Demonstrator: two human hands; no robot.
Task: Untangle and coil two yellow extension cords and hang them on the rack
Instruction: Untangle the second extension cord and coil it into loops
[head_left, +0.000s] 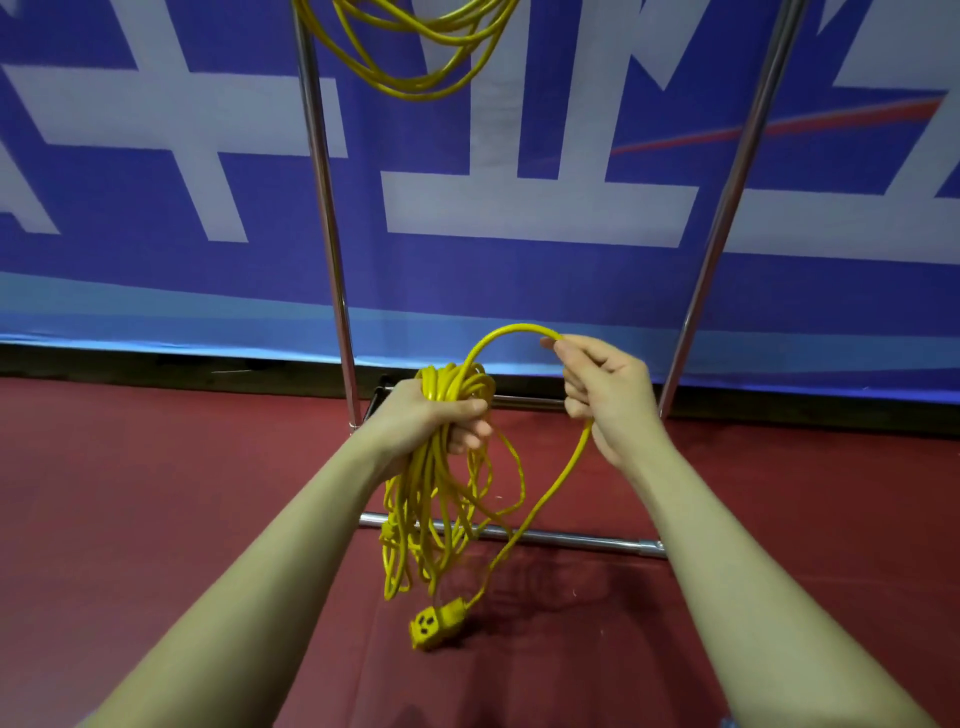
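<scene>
Head view: coiled cord (441, 467) hangs lengthwise from the left hand (441, 415), clenched round its top; right hand (602, 395), just right, pinches the last strand arching over, socket (436, 621) dangling near. Another coil (415, 52) hangs on the far rack (322, 171).

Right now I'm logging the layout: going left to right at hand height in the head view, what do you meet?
Left rack post → left hand gripping the cord bundle → right hand pinching a cord loop → right rack post.
</scene>
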